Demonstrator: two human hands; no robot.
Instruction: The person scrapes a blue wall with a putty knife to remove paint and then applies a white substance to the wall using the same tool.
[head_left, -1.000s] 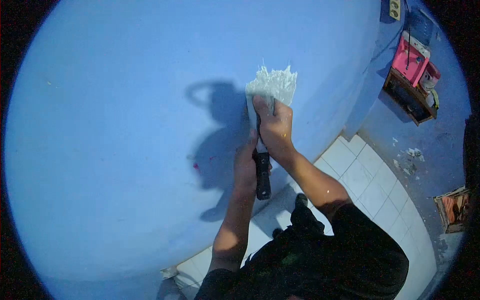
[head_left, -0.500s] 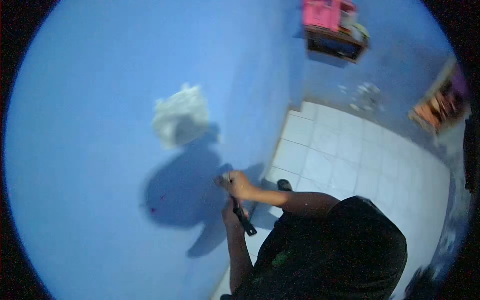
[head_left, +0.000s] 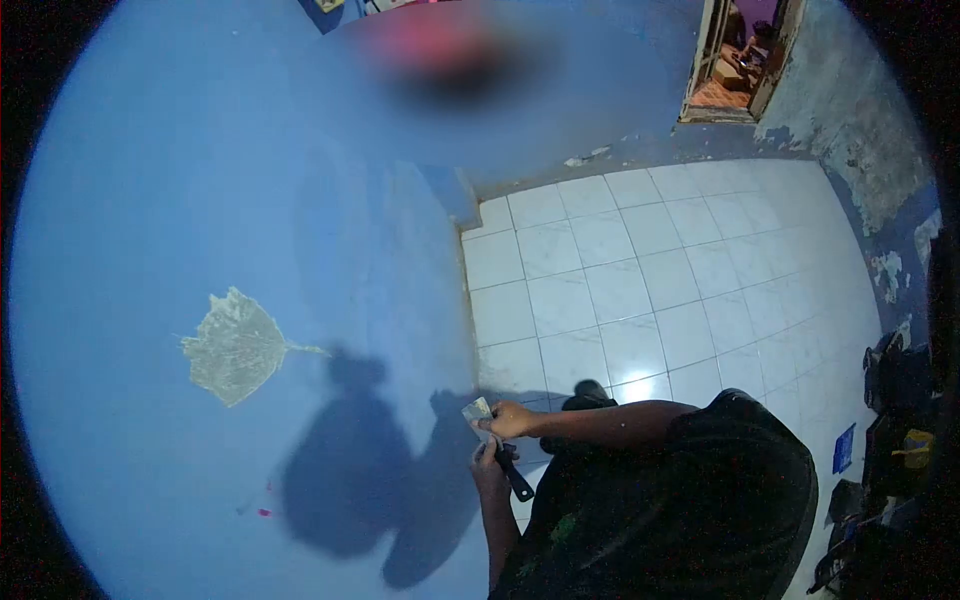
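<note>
Both clasp the putty knife [head_left: 515, 482] (left hand [head_left: 487, 462] below right hand [head_left: 508, 420]).

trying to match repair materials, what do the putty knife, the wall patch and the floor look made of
Putty knife: thin pale blade, probably metal; dark handle, likely plastic, too small to be sure.
Wall patch: grey-beige, matt, streaked in a fan shape; looks like spread filler or putty.
Floor: white square tiles with grout lines and a slight sheen, probably glazed ceramic.
</note>
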